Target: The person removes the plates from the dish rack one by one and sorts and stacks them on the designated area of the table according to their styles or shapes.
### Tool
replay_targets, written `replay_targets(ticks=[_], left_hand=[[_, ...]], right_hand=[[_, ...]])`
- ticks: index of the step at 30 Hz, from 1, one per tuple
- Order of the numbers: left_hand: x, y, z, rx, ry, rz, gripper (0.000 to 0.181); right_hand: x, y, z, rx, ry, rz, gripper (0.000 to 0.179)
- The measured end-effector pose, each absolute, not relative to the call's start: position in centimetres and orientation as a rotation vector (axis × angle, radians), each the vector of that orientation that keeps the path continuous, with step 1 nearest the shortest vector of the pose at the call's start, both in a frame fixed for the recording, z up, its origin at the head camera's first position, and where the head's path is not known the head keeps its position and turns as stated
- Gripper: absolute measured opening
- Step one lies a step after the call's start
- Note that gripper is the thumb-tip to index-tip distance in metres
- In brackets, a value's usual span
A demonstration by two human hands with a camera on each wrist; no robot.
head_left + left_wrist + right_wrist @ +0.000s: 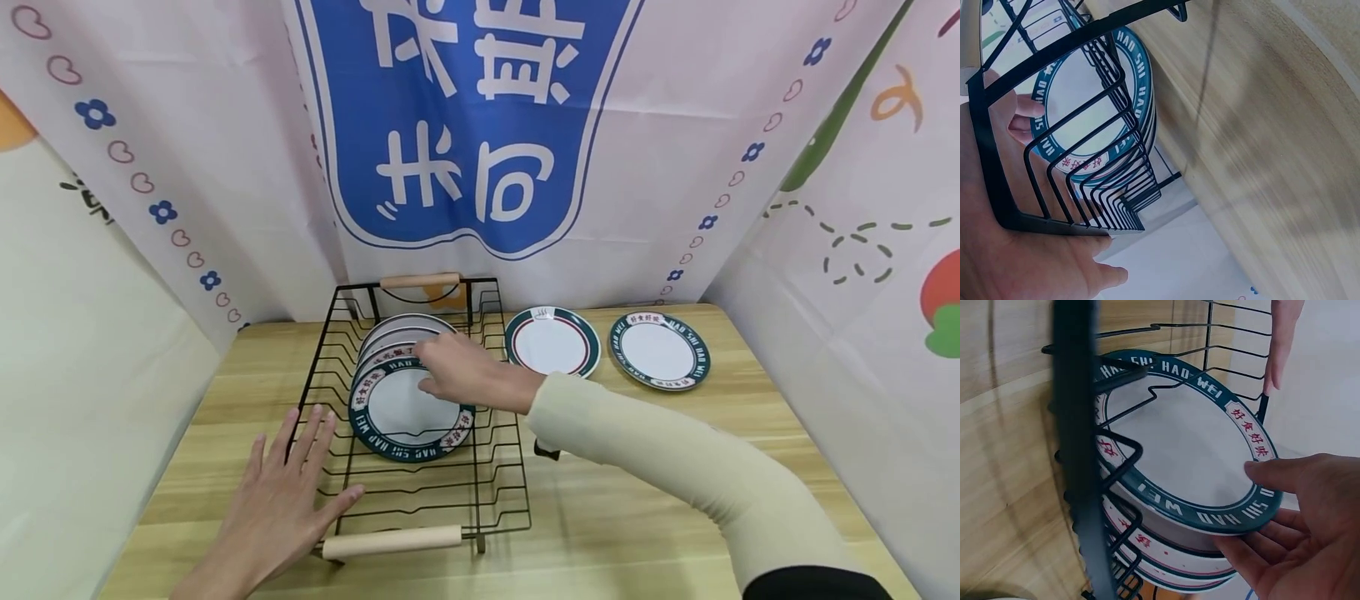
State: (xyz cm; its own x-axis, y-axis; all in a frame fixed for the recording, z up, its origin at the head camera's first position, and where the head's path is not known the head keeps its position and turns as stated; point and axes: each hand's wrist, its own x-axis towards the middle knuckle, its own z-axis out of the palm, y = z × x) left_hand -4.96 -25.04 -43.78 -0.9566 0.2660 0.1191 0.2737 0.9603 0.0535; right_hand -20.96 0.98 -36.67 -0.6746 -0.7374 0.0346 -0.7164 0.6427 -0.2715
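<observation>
My right hand [468,371] pinches the upper rim of a round white plate [412,408] with a dark green lettered border. In the right wrist view, the thumb [1282,473] lies on the plate's face and the fingers go behind its edge. This plate leans at the front of several others [401,325] within a black wire dish rack. My left hand [277,508] is spread, palm down, along the rack's left side near the front wooden handle [393,542]. From the left wrist, the black rack frame [991,169] crosses in front of that hand.
Two more green-rimmed plates lie flat on the wooden table [630,500] right of the rack: one with a red inner ring [551,342], the other with a lettered border [660,352]. A printed cloth [450,167] hangs behind the table, with patterned sheets on both sides.
</observation>
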Motion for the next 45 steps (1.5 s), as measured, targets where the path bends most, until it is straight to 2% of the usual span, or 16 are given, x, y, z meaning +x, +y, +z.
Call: replay_targets(ticks=[10,16,22,28,45], left_hand=[[-5.0,-25.1,-43.8,-0.426,-2.994,-0.105,0.102],[-5.0,-25.1,-43.7,-0.416,-3.007,-0.116,0.102],[-5.1,-25.0,-43.8,-0.421,-3.001,-0.113,0.102],[-4.9,-25.0,-43.9,-0.411,-3.02,-0.129,0.102],[-5.0,-25.1,-44.5,-0.436,-2.949,-0.114,0.103]], right_hand=[[-22.1,-0.1,-37.2,-1.153,2.655,-0.366,0.04],[-22.6,-0.2,-37.5,-1.147,2.632,-0.447,0.025],[-22.1,0.1,-37.3,-1.21,2.64,-0.493,0.003],[-21.6,0.6,-37.2,-1.314,2.659,-0.517,0.006],[-21.0,3.9,-34.2,-1.259,2.757,-0.736,0.008]])
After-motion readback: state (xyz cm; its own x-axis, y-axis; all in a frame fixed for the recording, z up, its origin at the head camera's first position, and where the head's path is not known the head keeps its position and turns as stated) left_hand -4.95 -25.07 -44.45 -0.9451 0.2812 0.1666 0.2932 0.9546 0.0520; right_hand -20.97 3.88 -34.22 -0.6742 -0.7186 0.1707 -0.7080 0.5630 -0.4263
